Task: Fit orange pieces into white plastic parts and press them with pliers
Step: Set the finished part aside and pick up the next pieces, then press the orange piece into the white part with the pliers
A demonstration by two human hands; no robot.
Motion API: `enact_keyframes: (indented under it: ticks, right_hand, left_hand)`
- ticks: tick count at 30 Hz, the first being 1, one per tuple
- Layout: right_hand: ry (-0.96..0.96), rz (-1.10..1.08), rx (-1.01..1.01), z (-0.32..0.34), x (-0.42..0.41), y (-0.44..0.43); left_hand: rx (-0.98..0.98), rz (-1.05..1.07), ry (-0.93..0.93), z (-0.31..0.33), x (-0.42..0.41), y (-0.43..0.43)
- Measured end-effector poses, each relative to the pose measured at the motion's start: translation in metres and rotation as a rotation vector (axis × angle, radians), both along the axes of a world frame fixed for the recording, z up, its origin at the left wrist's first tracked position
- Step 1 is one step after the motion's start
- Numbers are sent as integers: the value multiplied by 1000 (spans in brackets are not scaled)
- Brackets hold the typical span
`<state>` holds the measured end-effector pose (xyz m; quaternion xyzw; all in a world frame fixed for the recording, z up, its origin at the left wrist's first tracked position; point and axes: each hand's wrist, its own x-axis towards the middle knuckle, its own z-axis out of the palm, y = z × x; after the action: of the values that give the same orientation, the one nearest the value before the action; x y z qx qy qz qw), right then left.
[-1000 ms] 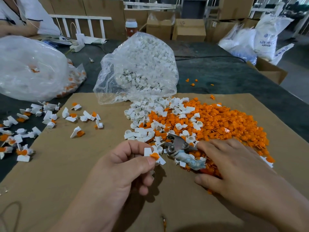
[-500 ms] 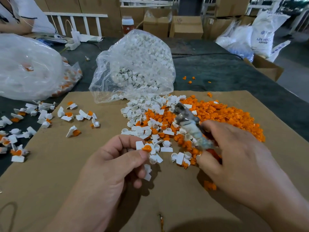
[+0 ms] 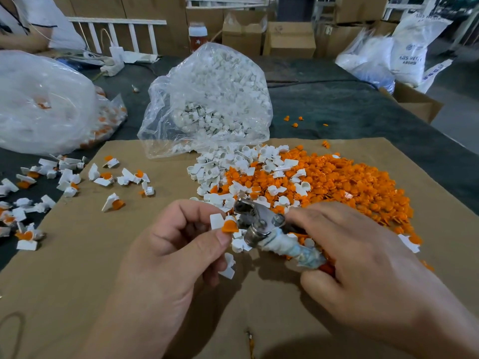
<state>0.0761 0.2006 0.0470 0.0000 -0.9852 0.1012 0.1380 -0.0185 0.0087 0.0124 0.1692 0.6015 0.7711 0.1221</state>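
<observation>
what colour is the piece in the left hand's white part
The small plastic piece is orange; head view.

dull metal pliers (image 3: 255, 216); matt brown cardboard sheet (image 3: 77, 255); glossy plastic bag (image 3: 207, 99).

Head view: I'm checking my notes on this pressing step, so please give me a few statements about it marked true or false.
1. The left hand pinches a white part with an orange piece sitting in it. True.
2. The pliers lie untouched on the cardboard. False: the right hand grips their handles, and their head is next to the held part.
3. The clear bag behind the piles holds white parts. True.
4. The heap of loose orange pieces lies at the left edge of the cardboard. False: it lies on the right side, beyond the right hand.
</observation>
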Motion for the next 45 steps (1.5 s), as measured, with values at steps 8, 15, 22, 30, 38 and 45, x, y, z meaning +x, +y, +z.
enact_keyframes:
  ticks: [8,15,22,30,38,45]
  right_hand:
    - [2,30,1,-1,0,0]
    - [1,47,23,-1,0,0]
    - [32,53,32,-2,1,1]
    - [44,70,18,1,2,0]
    - [20,85,-43,4,3,-3]
    - [-57,85,1,5,0,-1]
  left_hand:
    - [3,-17,38,3,-1,-2]
    - [-37,-10,59,3,0,-3]
    - [-115,0,143,1,-3,-6]
    - [-118,19,156,0,-3,-7]
    - [-129,-10,219,1,-2,-5]
    - [-136,-47,223,0,-4,-6]
